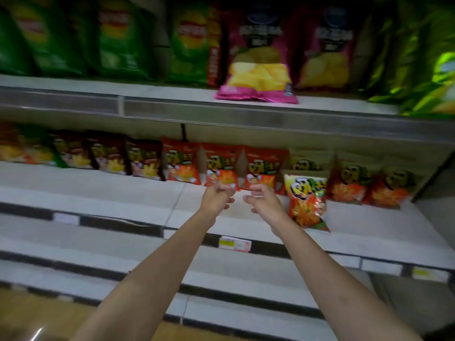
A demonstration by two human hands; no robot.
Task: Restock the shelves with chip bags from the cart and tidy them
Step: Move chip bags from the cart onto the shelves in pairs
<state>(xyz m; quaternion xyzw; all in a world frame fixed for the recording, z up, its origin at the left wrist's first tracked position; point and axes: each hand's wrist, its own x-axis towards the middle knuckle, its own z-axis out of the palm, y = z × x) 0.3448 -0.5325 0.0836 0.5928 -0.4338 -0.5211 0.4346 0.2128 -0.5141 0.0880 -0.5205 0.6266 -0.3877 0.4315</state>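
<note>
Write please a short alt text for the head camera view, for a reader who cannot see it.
Two bare arms reach toward the middle shelf, the left hand and right hand loosely curled, holding nothing, just before a row of red chip bags. One orange bag stands forward of the row; above, a pink bag has slumped forward among green bags.

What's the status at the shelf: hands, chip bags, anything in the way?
Left hand and right hand at the red bags, grip unclear. One orange bag stands forward. Pink bag slumped above. Nothing blocking.

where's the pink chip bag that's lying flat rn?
Head view, upper shelf, right of centre: the pink chip bag lies flat at the front edge, before the upright pink bags, above both hands.
</note>
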